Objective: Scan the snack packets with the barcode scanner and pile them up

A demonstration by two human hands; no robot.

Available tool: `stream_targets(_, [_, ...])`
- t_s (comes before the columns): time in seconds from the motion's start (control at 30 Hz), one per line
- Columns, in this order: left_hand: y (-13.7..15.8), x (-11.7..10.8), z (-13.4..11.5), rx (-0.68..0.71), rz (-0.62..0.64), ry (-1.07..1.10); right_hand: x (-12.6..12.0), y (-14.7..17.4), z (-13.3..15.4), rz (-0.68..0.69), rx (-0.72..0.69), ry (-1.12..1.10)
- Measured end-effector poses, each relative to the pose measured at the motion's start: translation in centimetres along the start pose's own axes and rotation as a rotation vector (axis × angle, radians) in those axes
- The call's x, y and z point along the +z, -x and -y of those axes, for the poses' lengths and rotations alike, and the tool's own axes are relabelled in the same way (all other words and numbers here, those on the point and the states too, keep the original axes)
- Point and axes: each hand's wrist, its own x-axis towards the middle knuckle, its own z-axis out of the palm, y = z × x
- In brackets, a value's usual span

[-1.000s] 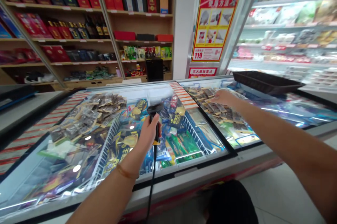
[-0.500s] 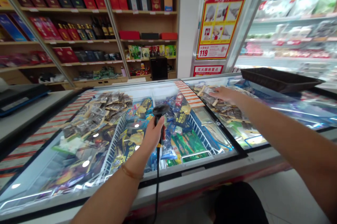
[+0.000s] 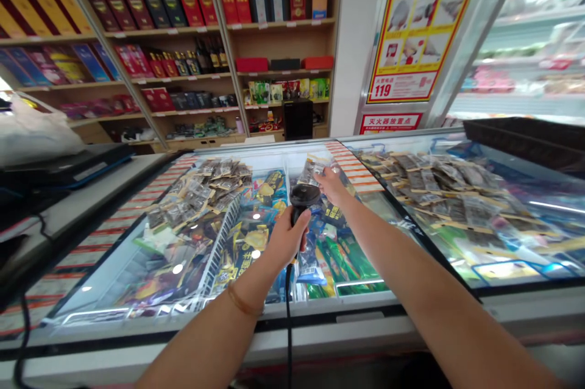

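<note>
My left hand (image 3: 289, 236) is wrapped round the handle of a black barcode scanner (image 3: 305, 195), whose cable hangs down toward me. Just beyond the scanner's head, my right hand (image 3: 329, 185) pinches a small clear packet (image 3: 312, 167) with dark contents, held over the freezer glass. Similar packets lie in a pile (image 3: 439, 185) on the right glass lid and in another pile (image 3: 205, 188) on the left. Under the glass, a white wire basket (image 3: 219, 242) holds blue, yellow and green bags.
The chest freezer's front rim (image 3: 365, 319) runs across before me. A dark tray (image 3: 525, 139) sits at the far right. On the left counter stand a black device (image 3: 91, 163) and a white plastic bag (image 3: 39, 127). Shelves (image 3: 278, 83) with boxes stand behind.
My right hand has moved left from the right-hand pile, bringing a packet in front of the scanner. My left hand still grips the scanner. The view has shifted left.
</note>
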Motion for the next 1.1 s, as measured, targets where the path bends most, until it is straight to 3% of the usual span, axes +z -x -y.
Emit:
stream_targets(0.4, [-0.33, -0.71, 0.77, 0.026, 0.030, -0.055, -0.39, -0.15, -0.01, 0.005, 0.027, -0.142])
stream_targets(1.1, [-0.25, -0.65, 0.38, 0.008, 0.025, -0.083, -0.07, 0.26, 0.34, -0.016, 0.024, -0.098])
